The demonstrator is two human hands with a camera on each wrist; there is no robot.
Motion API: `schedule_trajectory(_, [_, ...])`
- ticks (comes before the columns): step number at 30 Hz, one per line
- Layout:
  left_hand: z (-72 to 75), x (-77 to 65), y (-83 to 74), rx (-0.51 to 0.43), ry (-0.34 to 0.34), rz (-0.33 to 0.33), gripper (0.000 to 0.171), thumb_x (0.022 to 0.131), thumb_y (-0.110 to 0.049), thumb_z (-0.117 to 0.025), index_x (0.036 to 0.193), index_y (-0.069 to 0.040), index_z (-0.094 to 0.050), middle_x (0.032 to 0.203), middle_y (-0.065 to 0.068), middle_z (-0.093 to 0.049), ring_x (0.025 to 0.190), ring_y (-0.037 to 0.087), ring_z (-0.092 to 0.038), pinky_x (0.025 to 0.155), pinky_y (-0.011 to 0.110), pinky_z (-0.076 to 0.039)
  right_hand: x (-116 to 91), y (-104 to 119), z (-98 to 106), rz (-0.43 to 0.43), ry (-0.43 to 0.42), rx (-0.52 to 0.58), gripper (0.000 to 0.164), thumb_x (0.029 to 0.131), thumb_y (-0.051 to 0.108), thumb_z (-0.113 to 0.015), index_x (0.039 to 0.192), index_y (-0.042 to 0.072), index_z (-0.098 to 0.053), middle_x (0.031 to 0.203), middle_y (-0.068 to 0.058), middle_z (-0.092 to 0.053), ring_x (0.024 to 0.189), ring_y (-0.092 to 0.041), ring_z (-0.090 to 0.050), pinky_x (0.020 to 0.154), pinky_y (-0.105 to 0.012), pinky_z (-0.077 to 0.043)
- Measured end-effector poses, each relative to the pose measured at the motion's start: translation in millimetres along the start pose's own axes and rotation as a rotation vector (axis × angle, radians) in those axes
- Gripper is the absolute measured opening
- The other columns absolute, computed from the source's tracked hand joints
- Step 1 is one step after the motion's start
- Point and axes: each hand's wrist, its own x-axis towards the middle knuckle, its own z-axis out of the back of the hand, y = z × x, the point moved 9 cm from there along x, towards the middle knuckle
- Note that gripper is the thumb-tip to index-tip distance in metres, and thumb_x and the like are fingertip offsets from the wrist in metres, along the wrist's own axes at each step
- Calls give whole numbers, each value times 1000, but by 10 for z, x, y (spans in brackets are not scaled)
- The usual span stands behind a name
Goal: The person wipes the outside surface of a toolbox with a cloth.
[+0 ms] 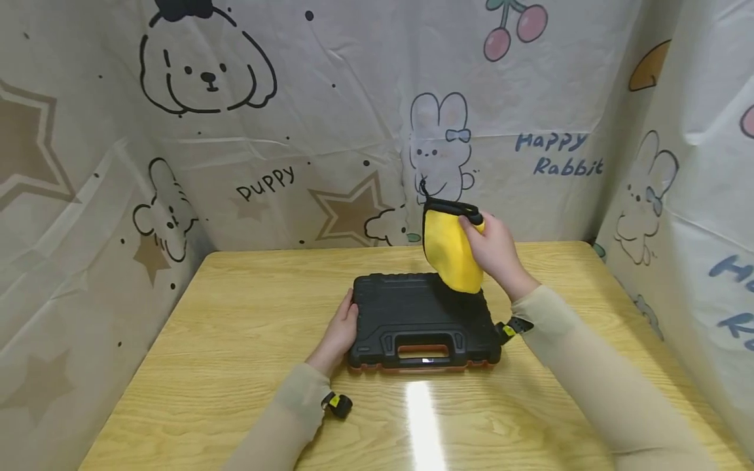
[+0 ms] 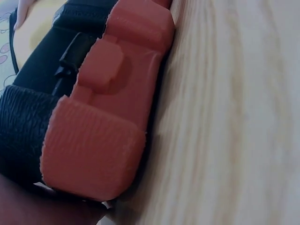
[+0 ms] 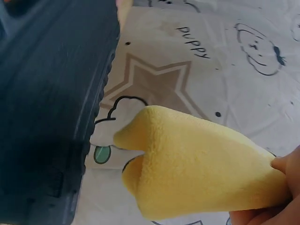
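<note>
A black plastic carrying case with an orange-red lower half lies on the table, its handle toward me. My left hand rests along the case's left side, the visible fingers fairly straight against it. In the left wrist view only a blurred part of that hand shows beside the case's end. My right hand pinches a yellow cloth with black edging, which hangs folded above the case's far right part. In the right wrist view the fuzzy cloth droops from thumb and fingers.
The wooden table extends around the case on every side. Behind it and at both sides hang pale printed sheets with cartoon animals. Each wrist wears a small black camera on a strap, such as the left one.
</note>
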Motion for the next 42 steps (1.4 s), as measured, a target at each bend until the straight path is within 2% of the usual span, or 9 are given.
schedule_trajectory(6, [-19, -10, -4, -19, 1, -4, 53, 105, -24, -27, 154, -13, -12, 161, 16, -11, 143, 31, -8, 118, 54, -10, 272, 107, -266, 35, 77, -153, 39, 98, 38, -48, 115, 6, -62, 102, -19, -69, 72, -26, -60, 65, -43, -52])
schedule_trajectory(8, [-21, -13, 2, -22, 2, 0, 52, 105, -24, -26, 154, -13, -12, 161, 16, -11, 143, 32, -8, 118, 55, -9, 343, 145, -358, 73, 93, -199, 35, 98, 34, -50, 115, 6, -62, 107, -17, -69, 78, -25, -61, 70, -45, -53])
schedule_trajectory(13, [-23, -10, 24, -12, -3, 13, 52, 105, -26, -26, 154, -14, -12, 161, 15, -11, 143, 32, -8, 118, 55, -10, 391, 296, -653, 208, 144, -340, 27, 96, 27, -54, 110, 5, -62, 103, -17, -71, 85, -28, -64, 78, -48, -55])
schedule_trajectory(19, [-11, -7, 18, 5, -10, 5, 52, 105, -26, -26, 154, -14, -12, 161, 16, -12, 143, 32, -9, 118, 54, -11, 233, 474, -1240, 391, 318, -477, 23, 94, 16, -58, 113, 5, -62, 105, -15, -71, 95, -28, -64, 83, -45, -56])
schedule_trajectory(22, [0, -11, 9, 6, -13, -4, 52, 105, -25, -26, 154, -13, -13, 160, 17, -13, 142, 32, -10, 118, 55, -12, 92, 553, -1519, 451, 407, -560, 26, 92, 16, -59, 115, 5, -62, 104, -14, -71, 91, -27, -64, 77, -44, -58])
schedule_trajectory(26, [0, -6, 1, 4, -13, -10, 52, 105, -25, -27, 154, -13, -14, 160, 17, -15, 142, 32, -11, 118, 55, -12, -65, 668, -1782, 532, 459, -660, 28, 91, 17, -59, 117, 6, -62, 101, -12, -72, 82, -24, -65, 65, -42, -60])
schedule_trajectory(30, [6, 1, 4, 10, -16, -18, 53, 105, -25, -27, 154, -9, -14, 159, 19, -15, 142, 33, -12, 117, 55, -13, -163, 733, -1984, 598, 486, -730, 26, 91, 16, -58, 114, 8, -64, 102, -9, -72, 81, -22, -65, 65, -40, -59])
schedule_trajectory(34, [13, 6, 5, 2, -20, -33, 53, 105, -23, -27, 153, -8, -13, 159, 19, -15, 142, 34, -12, 117, 55, -13, -226, 751, -2140, 610, 542, -759, 23, 92, 16, -56, 111, 8, -66, 104, -8, -70, 88, -21, -64, 73, -39, -59])
schedule_trajectory(42, [14, 12, 7, -16, -17, -23, 53, 105, -23, -26, 154, -8, -12, 159, 20, -15, 142, 33, -12, 117, 55, -13, -379, 742, -2303, 652, 606, -837, 25, 98, 14, -49, 114, 9, -68, 114, -8, -66, 96, -22, -61, 83, -36, -57])
